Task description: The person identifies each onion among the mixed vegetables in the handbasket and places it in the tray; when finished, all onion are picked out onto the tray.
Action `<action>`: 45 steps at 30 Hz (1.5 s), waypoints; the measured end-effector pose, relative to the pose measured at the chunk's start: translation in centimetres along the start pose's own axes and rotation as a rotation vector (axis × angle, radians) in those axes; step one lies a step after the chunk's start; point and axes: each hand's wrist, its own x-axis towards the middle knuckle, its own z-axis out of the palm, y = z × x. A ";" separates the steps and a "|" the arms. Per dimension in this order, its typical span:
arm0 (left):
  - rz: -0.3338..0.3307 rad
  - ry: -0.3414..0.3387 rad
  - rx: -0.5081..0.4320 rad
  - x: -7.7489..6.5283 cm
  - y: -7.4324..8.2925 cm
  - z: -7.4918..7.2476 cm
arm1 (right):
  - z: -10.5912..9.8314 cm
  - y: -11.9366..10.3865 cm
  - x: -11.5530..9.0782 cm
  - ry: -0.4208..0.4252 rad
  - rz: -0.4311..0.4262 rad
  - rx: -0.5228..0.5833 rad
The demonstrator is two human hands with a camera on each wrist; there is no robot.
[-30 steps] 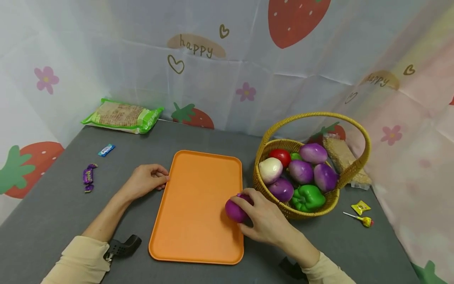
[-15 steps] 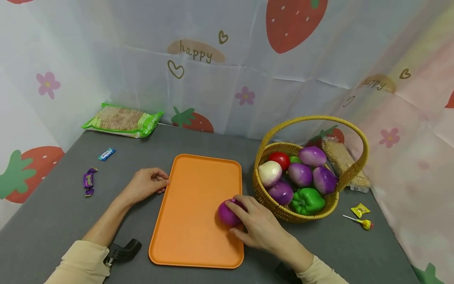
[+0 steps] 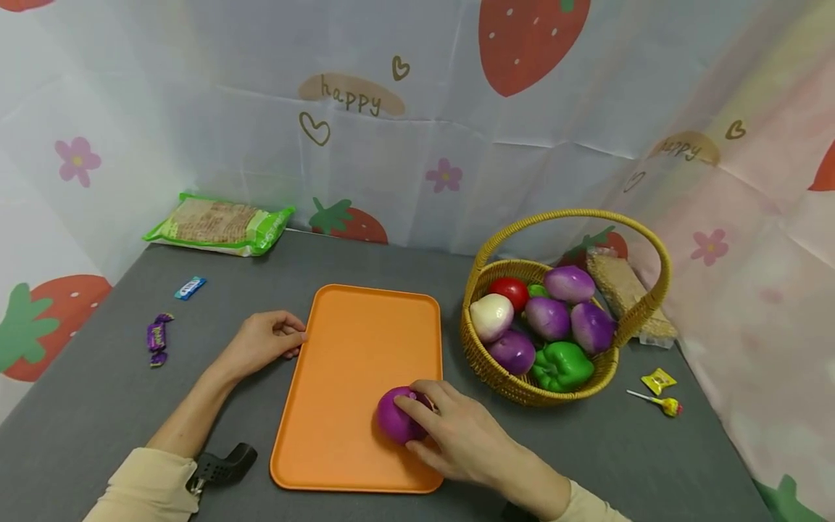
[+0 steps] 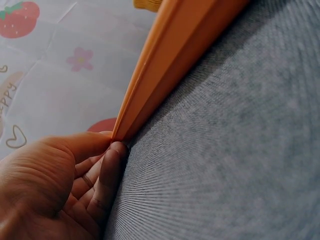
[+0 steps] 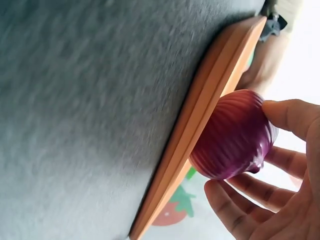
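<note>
A purple onion (image 3: 394, 416) is over the near right part of the orange tray (image 3: 360, 341), very low or touching it. My right hand (image 3: 464, 438) holds the onion from the right, fingers and thumb spread around its sides. In the right wrist view, the ridged onion (image 5: 235, 135) shows between thumb and fingers, just past the tray's rim (image 5: 192, 120). At the tray's left edge, my left hand (image 3: 262, 342) pinches the rim. The left wrist view shows the thumb of that hand (image 4: 55, 175) on the rim and a fingertip below it.
Right of the tray stands a yellow wicker basket (image 3: 471, 341) with purple and white vegetables, a tomato and a green pepper (image 3: 562, 367). Small candies, a lollipop (image 3: 668, 406) and a grain bag (image 3: 620, 286) lie about. A green-edged packet (image 3: 218, 223) rests at back left.
My right hand has carried the onion left and nearer to me, from the tray's right edge further over the tray. The left hand stays at the tray's edge.
</note>
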 end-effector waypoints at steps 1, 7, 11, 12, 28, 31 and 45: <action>0.001 0.002 -0.001 0.0 0.0 0.0 | 0.0 -0.1 0.1 0.001 -0.007 0.000; 0.004 0.001 -0.005 -0.1 0.0 -0.1 | 0.1 -0.5 0.3 0.011 -0.010 -0.009; -0.004 -0.003 -0.006 0.0 0.0 -0.1 | 0.1 -0.6 0.4 0.004 -0.004 -0.023; -0.007 -0.003 -0.005 0.0 0.0 -0.1 | 0.1 -0.6 0.4 0.000 -0.003 -0.025; -0.010 -0.012 -0.011 -0.1 0.0 -0.1 | -1.9 0.0 0.7 0.056 0.026 -0.047; -0.010 -0.010 -0.010 0.0 0.0 -0.1 | -2.9 1.3 0.6 0.137 0.080 -0.048; -0.001 -0.015 -0.015 0.0 -0.1 -0.1 | -7.3 12.1 -4.2 0.391 0.545 -0.162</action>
